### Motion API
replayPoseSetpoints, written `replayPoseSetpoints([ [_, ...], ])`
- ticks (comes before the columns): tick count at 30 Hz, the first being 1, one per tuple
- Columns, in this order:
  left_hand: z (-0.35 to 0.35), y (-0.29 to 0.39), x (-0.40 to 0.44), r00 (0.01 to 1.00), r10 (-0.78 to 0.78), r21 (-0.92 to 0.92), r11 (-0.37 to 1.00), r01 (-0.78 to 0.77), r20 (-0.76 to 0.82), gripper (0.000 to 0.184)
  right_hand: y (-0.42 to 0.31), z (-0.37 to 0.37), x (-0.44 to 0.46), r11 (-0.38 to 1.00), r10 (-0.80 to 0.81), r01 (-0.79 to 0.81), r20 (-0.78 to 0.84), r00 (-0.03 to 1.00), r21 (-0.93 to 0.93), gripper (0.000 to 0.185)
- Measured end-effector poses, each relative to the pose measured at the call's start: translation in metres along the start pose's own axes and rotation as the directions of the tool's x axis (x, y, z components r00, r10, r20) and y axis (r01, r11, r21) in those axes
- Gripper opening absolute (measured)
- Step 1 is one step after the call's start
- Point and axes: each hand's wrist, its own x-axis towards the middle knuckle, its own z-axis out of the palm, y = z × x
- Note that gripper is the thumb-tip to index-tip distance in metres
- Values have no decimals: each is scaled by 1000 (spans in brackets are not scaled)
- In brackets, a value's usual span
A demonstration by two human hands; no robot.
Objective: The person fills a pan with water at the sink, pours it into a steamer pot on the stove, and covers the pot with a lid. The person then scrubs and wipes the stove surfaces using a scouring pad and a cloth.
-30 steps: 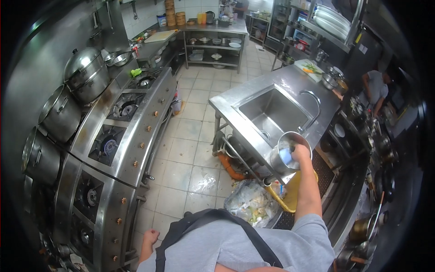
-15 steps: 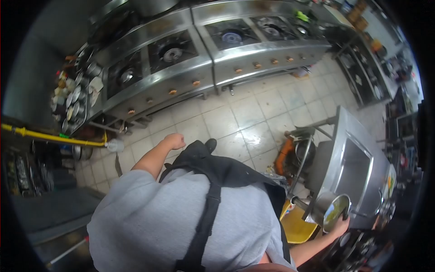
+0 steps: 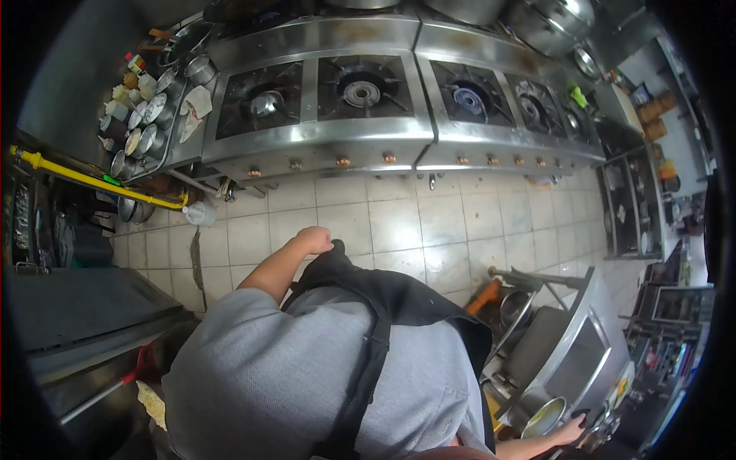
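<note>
My left hand hangs in front of my body over the tiled floor, fingers curled in with nothing visible in them. Low at the right, my right hand reaches past a metal pot with yellowish-green contents. Its fingers are closed around something small and dark beside the rim; whether this is part of the pot is unclear. The pot stands at the near corner of a steel worktable.
A long steel gas range runs across the back. Bowls and bottles crowd a side shelf at left, above a yellow pipe. An orange object and a metal pan sit beneath the worktable.
The view has turned and shifted, so the range sits lower and further right. My right hand has moved off the pot's rim, to its right. My left hand stays curled.
</note>
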Motion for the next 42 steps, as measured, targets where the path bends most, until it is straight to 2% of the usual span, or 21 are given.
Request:
replayPoseSetpoints([
  [1, -5, -14, 3, 1000, -24, -26, 999, 24, 1, 30, 2, 21, 14, 971, 137, -145, 55, 989, 191, 55],
  [2, -11, -29, 7, 999, -46, -51, 998, 46, 0, 30, -31, 34, -8, 750, 242, -177, -16, 970, 638, 45],
  [3, -18, -45, 11, 999, -46, -70, 997, 45, -5, 30, -55, 48, -16, 544, 333, -347, 183, 925, 764, 44],
  [4, -20, -61, 11, 996, -71, -113, 991, 65, -55, 30, -77, 62, -22, 304, 361, -503, 391, 847, 809, 44],
  [8, -22, -126, -4, 987, -117, -247, 965, 87, -109, 30, -187, 122, -81, 33, 99, -642, 637, 765, 766, 41],
  [10, -28, -154, -16, 984, -155, -257, 958, 129, -83, 31, -263, 146, -115, 25, -148, -767, 761, 632, 642, 34],
  [14, -14, -197, -47, 944, -308, -356, 900, 250, -115, 35, -455, 201, -196, 224, -481, -835, 802, 354, 503, 29],
  [17, -12, -206, -68, 907, -408, -467, 825, 319, -101, 36, -625, 192, -283, 432, -491, -686, 791, 365, 585, 41],
  [20, -4, -204, -84, 852, -515, -554, 737, 389, -87, 39, -783, 163, -374, 530, -738, -184, 557, 380, 828, 37],
  [21, 1, -205, -87, 849, -521, -593, 712, 376, -87, 38, -835, 195, -388, 483, -844, -13, 470, 259, 875, 38],
  [22, 9, -204, -96, 846, -527, -593, 706, 387, -75, 38, -878, 192, -420, 206, -966, 320, 139, 219, 925, 44],
  [25, 23, -189, -108, 754, -647, -713, 580, 394, -110, 34, -983, 178, -525, 65, -998, 714, 61, 31, 697, 40],
  [26, 27, -180, -118, 722, -689, -752, 509, 419, -63, 32, -1008, 158, -560, 95, -960, 731, 256, -111, 675, 39],
  [28, 22, -161, -127, 664, -748, -736, 447, 509, 5, 31, -1030, 136, -626, -135, -945, 734, 137, -297, 665, 36],
  [30, 76, -167, -124, 646, -763, -832, 333, 443, 39, 31, -1052, 178, -681, -357, -915, 670, -98, -392, 651, 39],
  [33, 53, -146, -117, 653, -754, -858, 291, 424, 68, 30, -1050, 192, -689, -497, -827, 658, -80, -556, 565, 41],
  [34, 46, -150, -113, 659, -752, -888, 301, 347, 2, 30, -1048, 186, -672, -380, -854, 784, 138, -501, 490, 37],
  [35, 27, -156, -104, 635, -772, -911, 279, 303, -25, 25, -1054, 226, -652, -359, -903, 763, 7, -430, 538, 35],
  [36, 41, -180, -92, 597, -787, -901, 363, 238, -160, 22, -1057, 219, -630, -197, -898, 846, 256, -359, 495, 35],
  [38, -57, -188, -75, 509, -814, -914, 387, 117, -280, 22, -1059, 181, -629, -67, -855, 886, 432, -288, 458, 34],
  [42, -183, -261, -35, 407, -772, -838, 545, 27, -489, 22, -1057, 165, -703, -364, -865, 791, 136, -482, 491, 41],
])
